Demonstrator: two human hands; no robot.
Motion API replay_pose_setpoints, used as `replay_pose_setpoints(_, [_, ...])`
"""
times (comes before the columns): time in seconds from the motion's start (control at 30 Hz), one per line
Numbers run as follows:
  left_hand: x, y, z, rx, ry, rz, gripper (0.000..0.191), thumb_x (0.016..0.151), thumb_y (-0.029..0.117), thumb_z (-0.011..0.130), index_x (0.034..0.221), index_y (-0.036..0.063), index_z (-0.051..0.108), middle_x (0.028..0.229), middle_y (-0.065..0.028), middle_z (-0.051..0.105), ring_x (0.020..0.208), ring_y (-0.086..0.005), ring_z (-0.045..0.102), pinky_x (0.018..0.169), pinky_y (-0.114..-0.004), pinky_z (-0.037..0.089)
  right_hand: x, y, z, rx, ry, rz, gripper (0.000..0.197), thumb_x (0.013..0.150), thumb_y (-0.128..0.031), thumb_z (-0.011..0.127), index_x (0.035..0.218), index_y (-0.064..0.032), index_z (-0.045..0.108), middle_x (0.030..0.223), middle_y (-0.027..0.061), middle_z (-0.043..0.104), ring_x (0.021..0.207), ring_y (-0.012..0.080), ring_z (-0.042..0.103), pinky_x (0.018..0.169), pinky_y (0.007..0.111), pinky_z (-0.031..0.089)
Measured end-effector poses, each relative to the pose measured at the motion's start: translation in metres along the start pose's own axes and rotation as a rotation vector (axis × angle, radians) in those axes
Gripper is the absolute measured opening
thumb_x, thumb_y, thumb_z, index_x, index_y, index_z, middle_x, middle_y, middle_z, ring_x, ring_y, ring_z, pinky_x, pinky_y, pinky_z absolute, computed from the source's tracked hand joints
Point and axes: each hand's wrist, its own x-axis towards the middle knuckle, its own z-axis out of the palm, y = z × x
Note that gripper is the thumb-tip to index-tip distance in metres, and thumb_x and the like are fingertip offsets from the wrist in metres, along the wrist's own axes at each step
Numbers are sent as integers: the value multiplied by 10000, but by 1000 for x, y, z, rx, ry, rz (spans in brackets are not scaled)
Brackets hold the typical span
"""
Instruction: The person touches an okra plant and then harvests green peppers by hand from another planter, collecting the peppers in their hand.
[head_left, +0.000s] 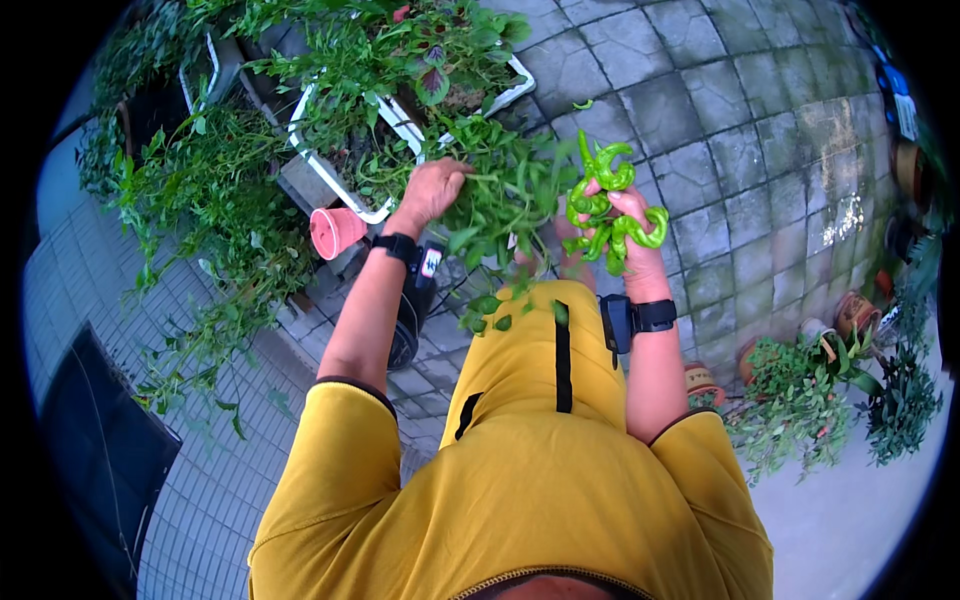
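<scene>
In my right hand (628, 217) is a bunch of curled green chili peppers (636, 231), held out over the paving at the right of the plants. My left hand (437, 189) is at a leafy green plant (510, 187), its fingers curled at a stem near the corner of a white-rimmed planter (335, 178). Leaves of this plant hang between my two hands, in front of my legs. Whether the left fingers grip the stem cannot be told for certain. Each wrist bears a black strap with a device.
A pink plastic pot (337, 232) lies tilted below the planter's corner. A dark round container (409, 322) stands beside my left forearm. One green pepper (583, 105) lies on the stone paving (705, 105). Potted plants (795, 397) line the right side, and dense foliage (217, 180) fills the left.
</scene>
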Motion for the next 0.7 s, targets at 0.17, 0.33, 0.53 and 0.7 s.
replay_pose_setpoints(0.17, [-25,4,10,-30,-210,-173,317,807,264,408,877,84,659,902,-160,628,849,-338,587,781,-418,458,1,19,10,25,-51,60,268,801,-296,512,935,-73,576,812,32,591,664,90,595,419,181,384])
replay_pose_setpoints(0.33, [-4,-30,21,261,-210,-327,188,757,125,533,920,64,604,949,-166,595,861,-344,589,737,-427,475,-2,79,36,62,-137,340,278,799,-312,524,937,-75,571,727,56,595,552,95,537,399,193,357])
replay_pose_setpoints(0.53, [26,-36,47,731,-399,98,179,743,65,538,918,74,578,986,-100,474,987,-270,514,719,-367,504,-1,127,32,100,-254,431,279,791,-325,535,919,-80,570,738,30,572,620,98,561,428,205,359])
replay_pose_setpoints(0.7, [40,-49,60,774,-422,248,96,766,72,519,825,70,595,977,-84,480,959,-241,515,707,-350,502,5,134,18,155,-227,404,275,788,-315,538,932,-82,567,781,36,574,653,101,570,426,199,352])
